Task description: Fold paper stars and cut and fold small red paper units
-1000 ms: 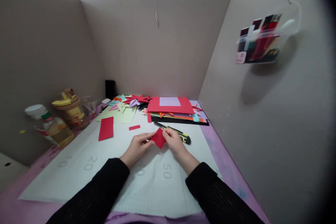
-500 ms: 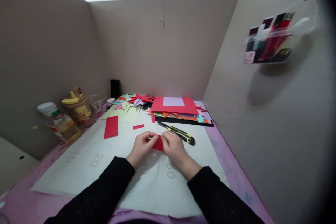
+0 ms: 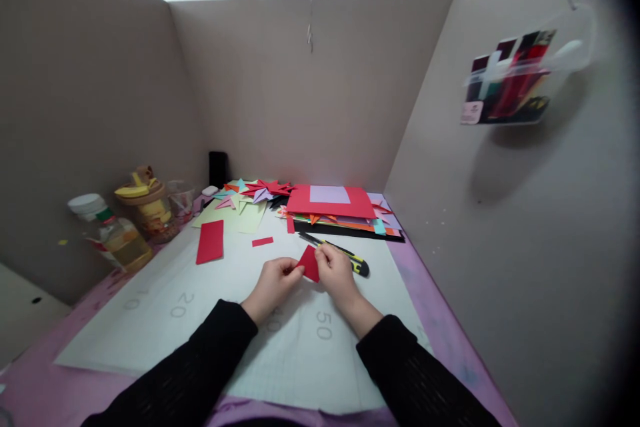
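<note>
Near the middle of the cutting mat [image 3: 150,320], the left hand [image 3: 273,283] and right hand [image 3: 336,270] pinch a small folded red paper piece [image 3: 309,262] between fingertips, lifting it slightly so its edges align. Just behind the right hand lies a utility knife [image 3: 345,255], parked within reach.

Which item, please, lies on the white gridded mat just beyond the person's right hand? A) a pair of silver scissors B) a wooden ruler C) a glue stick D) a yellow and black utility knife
D: a yellow and black utility knife lies on the white gridded mat just past the right hand, which pinches a small folded red paper piece together with the left hand.
</note>
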The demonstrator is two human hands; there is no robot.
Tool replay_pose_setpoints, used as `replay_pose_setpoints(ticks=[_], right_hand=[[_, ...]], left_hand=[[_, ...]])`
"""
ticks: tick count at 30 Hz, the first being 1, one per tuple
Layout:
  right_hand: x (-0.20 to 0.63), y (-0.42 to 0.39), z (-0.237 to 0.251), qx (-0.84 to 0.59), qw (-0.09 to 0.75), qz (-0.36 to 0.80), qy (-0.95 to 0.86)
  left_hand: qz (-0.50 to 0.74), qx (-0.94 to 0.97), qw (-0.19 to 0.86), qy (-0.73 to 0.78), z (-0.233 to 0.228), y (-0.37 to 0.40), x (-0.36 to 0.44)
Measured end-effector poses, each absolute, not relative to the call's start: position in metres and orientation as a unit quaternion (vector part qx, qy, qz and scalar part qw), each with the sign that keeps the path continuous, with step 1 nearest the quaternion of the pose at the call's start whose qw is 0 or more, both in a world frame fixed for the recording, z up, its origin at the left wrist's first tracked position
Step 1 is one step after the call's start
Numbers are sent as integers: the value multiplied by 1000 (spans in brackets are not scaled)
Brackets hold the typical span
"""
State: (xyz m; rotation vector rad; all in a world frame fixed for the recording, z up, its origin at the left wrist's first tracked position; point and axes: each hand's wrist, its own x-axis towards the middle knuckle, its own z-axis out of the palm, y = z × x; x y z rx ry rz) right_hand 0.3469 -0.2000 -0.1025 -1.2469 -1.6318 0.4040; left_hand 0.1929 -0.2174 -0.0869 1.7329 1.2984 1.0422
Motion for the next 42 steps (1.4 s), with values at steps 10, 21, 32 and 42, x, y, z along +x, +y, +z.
replay_pose_setpoints(ticks=[10,21,32,42], right_hand=[[341,-199,-99,-522,539,276,-600],[341,-194,-106,-514,563,268,-589],[334,-194,-113,-494,598,339,-533],[357,-181,-113,-542,637,309,-453]], left_hand=[[493,521,438,542,-88,-209,188],[465,536,473,523,-101,-211,198],[410,582,493,500,-103,-214,205],[376,628,431,528,-97,-217,201]])
